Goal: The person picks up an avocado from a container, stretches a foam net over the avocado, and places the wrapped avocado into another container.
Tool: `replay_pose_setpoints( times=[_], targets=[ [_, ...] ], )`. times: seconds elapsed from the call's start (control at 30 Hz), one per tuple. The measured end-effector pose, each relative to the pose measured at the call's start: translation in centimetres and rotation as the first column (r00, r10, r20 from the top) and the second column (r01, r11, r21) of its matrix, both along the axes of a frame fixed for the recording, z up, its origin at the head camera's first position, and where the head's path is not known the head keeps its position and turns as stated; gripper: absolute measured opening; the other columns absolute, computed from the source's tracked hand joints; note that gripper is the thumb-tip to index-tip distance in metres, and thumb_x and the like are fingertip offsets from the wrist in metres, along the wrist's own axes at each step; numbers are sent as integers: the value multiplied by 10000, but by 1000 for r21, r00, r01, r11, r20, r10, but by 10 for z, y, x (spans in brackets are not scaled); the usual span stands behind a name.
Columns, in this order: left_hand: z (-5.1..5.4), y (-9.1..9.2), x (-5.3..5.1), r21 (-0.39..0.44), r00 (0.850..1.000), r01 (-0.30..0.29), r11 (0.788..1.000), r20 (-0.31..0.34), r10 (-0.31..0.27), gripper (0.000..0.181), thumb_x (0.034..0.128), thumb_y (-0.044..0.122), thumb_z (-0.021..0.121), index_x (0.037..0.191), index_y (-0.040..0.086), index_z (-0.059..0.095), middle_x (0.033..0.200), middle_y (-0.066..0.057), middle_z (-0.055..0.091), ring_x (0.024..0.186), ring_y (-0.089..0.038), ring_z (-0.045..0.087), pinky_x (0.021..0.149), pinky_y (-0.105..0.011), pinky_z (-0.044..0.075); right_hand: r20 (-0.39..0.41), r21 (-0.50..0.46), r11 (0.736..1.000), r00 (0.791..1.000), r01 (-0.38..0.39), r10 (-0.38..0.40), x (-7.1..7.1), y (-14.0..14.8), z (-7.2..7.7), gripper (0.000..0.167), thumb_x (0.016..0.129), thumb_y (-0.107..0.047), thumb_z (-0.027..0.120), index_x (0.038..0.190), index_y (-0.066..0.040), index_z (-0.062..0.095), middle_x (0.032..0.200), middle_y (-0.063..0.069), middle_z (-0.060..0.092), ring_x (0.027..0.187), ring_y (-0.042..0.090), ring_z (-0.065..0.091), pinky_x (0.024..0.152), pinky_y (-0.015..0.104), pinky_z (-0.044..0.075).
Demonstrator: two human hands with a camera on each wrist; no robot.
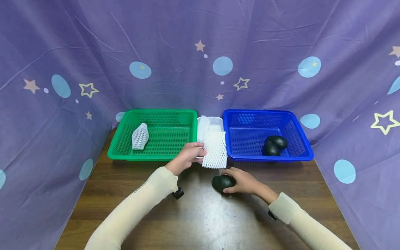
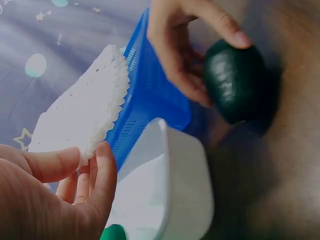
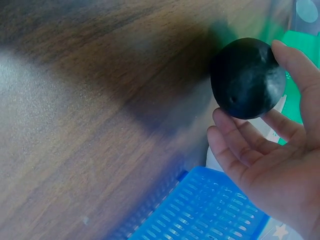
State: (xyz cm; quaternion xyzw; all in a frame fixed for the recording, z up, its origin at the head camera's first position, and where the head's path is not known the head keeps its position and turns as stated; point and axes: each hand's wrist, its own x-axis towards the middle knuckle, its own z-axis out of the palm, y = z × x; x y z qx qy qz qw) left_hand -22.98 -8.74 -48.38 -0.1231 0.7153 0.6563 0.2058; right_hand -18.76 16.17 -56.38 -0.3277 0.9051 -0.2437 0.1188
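Note:
My left hand [image 1: 189, 154] pinches the edge of a white foam net sleeve [image 1: 215, 150] between thumb and fingers, in front of the white tub [image 2: 187, 185]. The sleeve hangs flat in the head view. To the right and nearer, my right hand [image 1: 243, 181] grips a dark green avocado [image 1: 223, 183], thumb on one side and fingers on the other. The right wrist view shows this avocado [image 3: 247, 79] held at the fingertips, end on. The sleeve and avocado are apart.
A green basket [image 1: 153, 159] at the left holds one item in a foam net [image 1: 140, 136]. The blue basket [image 1: 268, 158] at the right holds dark avocados [image 1: 272, 147]. Between them, the tub contains another foam net [image 1: 203, 126]. A purple curtain [image 1: 175, 52] hangs behind the wooden table [image 1: 162, 222].

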Motion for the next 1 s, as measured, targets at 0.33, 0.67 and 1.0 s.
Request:
replay_pose_setpoints(
  times=[0.33, 0.67, 1.0],
  targets=[
    [-28, -12, 30, -45, 995, 90, 995, 48, -88, 388, 927, 15, 666, 1304, -47, 600, 1048, -108, 676, 856, -149, 658, 861, -383, 614, 10, 6, 1000, 1000, 23, -23, 2, -1, 2, 655, 806, -416, 848, 1352, -131, 626, 1069, -10, 635, 925, 104, 572, 800, 325, 515],
    [-48, -27, 42, -52, 991, 120, 991, 60, -117, 306, 903, -3, 671, 1203, -51, 637, 957, -98, 711, 822, -157, 689, 786, -368, 631, -5, -4, 1000, 1000, 18, -18, 4, -1, 0, 626, 817, -427, 830, 1360, -199, 615, 1150, 30, 655, 977, 144, 610, 810, 355, 533],
    [-53, -31, 48, -71, 992, 103, 992, 81, -97, 313, 890, 11, 665, 1196, -50, 644, 908, -87, 695, 776, -147, 674, 755, -354, 635, 11, -7, 999, 999, 35, -35, 6, 0, 2, 634, 826, -419, 828, 1354, -142, 613, 1151, 41, 649, 947, 144, 603, 788, 349, 522]
  ],
)
